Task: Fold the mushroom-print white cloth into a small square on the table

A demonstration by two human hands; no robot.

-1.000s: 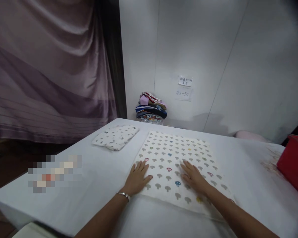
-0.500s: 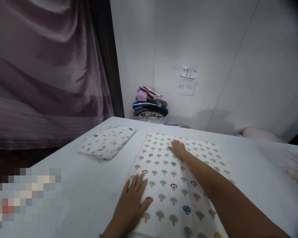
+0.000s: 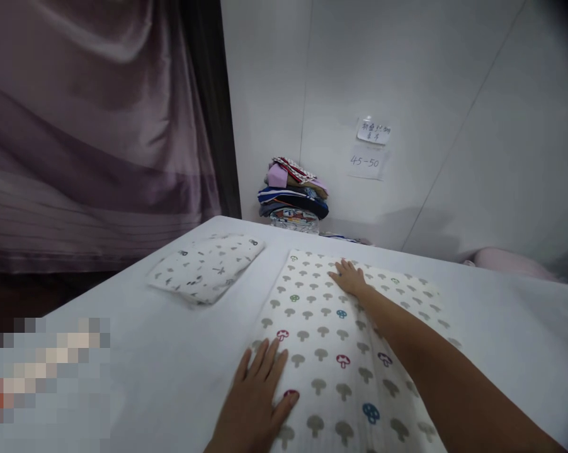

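Note:
A white cloth printed with grey and coloured mushrooms (image 3: 319, 336) lies spread on the white table, a lengthwise fold or crease running along it. My left hand (image 3: 260, 390) rests flat on its near left edge, fingers stretched out. Farther off, my right hand (image 3: 349, 277) is laid on the cloth close to its far edge, with its fingers spread. The right forearm crosses over the cloth and hides part of its right side. To the left lies a folded white cloth with small dark prints (image 3: 208, 267), apart from both hands.
The white table (image 3: 170, 352) reaches toward a grey wall. Behind its far edge stands a stack of folded fabrics (image 3: 293, 195). Paper notes (image 3: 369, 160) hang on the wall. A mauve curtain (image 3: 99, 157) hangs at left; something pink (image 3: 508, 261) sits beyond the table at right.
The view has shifted slightly, so the scene sits a little differently. Both hands stay flat on the mushroom-print cloth, in nearly the same spots.

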